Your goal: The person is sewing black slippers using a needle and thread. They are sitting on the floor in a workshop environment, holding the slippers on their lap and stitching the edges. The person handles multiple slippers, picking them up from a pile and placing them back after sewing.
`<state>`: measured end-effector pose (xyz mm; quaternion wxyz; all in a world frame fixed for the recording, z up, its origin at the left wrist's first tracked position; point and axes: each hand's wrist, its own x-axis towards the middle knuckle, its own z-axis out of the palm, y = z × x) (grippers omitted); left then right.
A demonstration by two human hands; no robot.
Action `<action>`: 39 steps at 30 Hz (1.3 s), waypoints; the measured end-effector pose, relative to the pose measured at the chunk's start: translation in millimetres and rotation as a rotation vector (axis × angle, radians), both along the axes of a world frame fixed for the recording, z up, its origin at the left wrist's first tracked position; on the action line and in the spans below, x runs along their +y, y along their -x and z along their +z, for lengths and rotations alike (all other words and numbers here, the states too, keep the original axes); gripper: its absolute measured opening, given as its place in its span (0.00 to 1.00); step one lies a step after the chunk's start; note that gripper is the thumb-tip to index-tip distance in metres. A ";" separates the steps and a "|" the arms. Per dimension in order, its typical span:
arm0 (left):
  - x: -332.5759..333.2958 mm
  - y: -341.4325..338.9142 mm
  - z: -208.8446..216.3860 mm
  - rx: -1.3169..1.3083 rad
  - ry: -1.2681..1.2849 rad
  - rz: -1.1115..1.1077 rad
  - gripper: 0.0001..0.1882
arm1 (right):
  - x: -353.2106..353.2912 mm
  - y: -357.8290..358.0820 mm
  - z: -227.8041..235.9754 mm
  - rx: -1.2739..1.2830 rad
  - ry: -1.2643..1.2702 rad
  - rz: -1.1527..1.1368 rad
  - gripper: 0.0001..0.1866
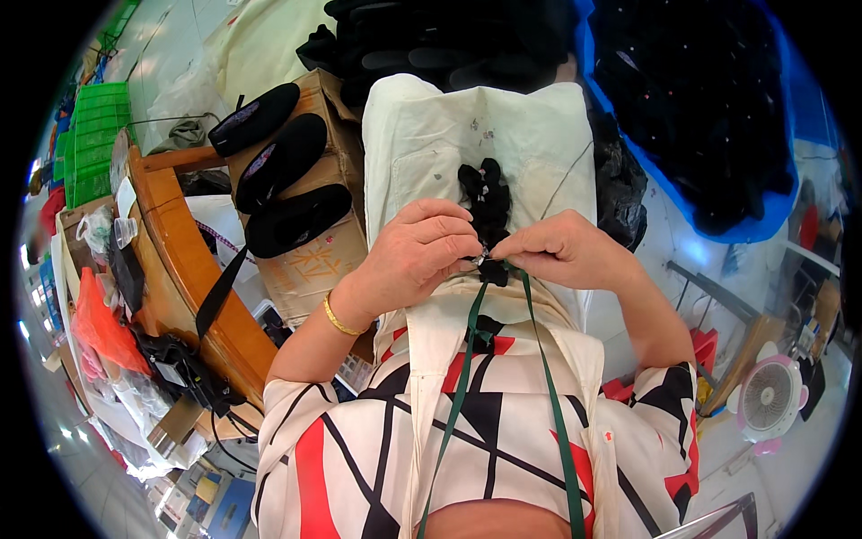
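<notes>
A small black bunched fabric piece (490, 199) with a few shiny specks lies on the cream cloth (409, 117) over my lap. My left hand (422, 247) is closed, its fingertips pinching the near end of the fabric beside a small silvery bit (479, 260). From the other side my right hand (561, 250) meets it, thumb and forefinger pressed together on something too small to make out. A thin dark thread-like line (567, 179) runs on the cloth above my right hand. Green straps (460, 386) hang from my neck.
Several black slippers (285, 163) rest on a cardboard box (310, 269) at left, beside a wooden chair (171, 242). A blue-edged bag (687, 108) of black pieces stands at far right. More black footwear (422, 60) is piled ahead. A fan (770, 395) stands at right.
</notes>
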<state>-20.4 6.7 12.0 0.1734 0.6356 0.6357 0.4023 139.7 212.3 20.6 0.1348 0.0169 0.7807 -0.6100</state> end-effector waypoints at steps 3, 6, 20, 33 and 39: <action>-1.2 -0.6 0.8 -0.006 0.008 -0.003 0.16 | -1.1 1.5 0.3 0.018 0.031 -0.001 0.11; -2.7 -1.8 -2.5 -0.045 -0.020 -0.004 0.15 | -4.4 1.7 -1.7 0.046 0.107 -0.029 0.10; -11.4 -15.8 -4.9 -0.231 -0.085 0.026 0.15 | -33.2 -9.4 -19.9 -0.052 0.354 -0.080 0.03; -16.2 -22.5 -21.5 -0.376 0.131 0.132 0.09 | -41.3 6.1 5.3 -0.169 -0.007 -0.172 0.24; -13.8 -23.6 -15.7 -0.402 0.142 0.228 0.09 | -51.3 18.8 7.6 0.521 -0.571 -0.216 0.04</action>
